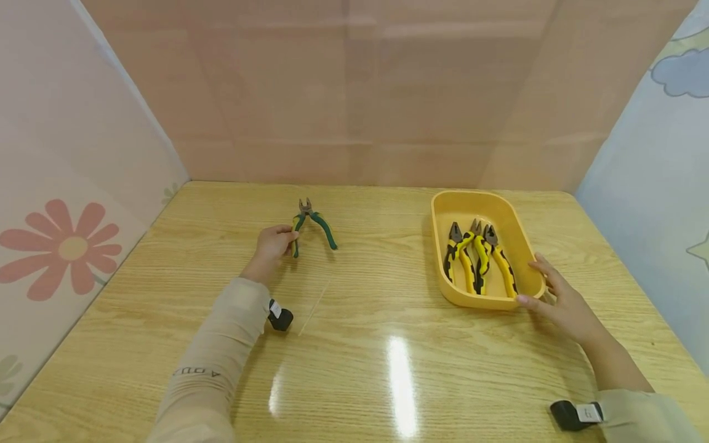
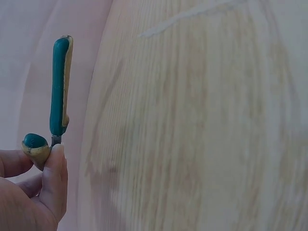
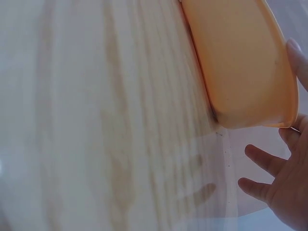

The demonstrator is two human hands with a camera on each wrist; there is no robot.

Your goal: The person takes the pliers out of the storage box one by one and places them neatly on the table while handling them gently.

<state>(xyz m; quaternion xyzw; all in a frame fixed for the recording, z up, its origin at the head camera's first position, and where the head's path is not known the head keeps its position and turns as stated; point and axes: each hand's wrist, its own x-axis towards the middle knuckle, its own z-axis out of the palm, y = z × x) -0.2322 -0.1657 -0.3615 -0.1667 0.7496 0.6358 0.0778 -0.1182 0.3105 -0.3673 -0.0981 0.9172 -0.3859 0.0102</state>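
Note:
In the head view my left hand (image 1: 275, 242) pinches one handle of a pair of pliers (image 1: 324, 229) with green and yellow grips. Its two handles are spread and its metal jaws point to the back wall. The left wrist view shows thumb and fingertips on that handle, while the other green handle (image 2: 58, 86) sticks up free. At the right, my right hand (image 1: 567, 306) holds the near right corner of a yellow plastic bin (image 1: 448, 206), thumb and index finger at the rim (image 3: 288, 82), other fingers spread. Three black-and-yellow pliers (image 1: 480, 255) lie inside the bin.
The wood-grain table (image 1: 354, 344) meets a pinkish back wall (image 1: 354, 111) and has patterned panels at both sides. A thin pale strip (image 1: 314, 307) lies on the tabletop near my left wrist. Dark wrist devices (image 1: 280, 317) are on both arms.

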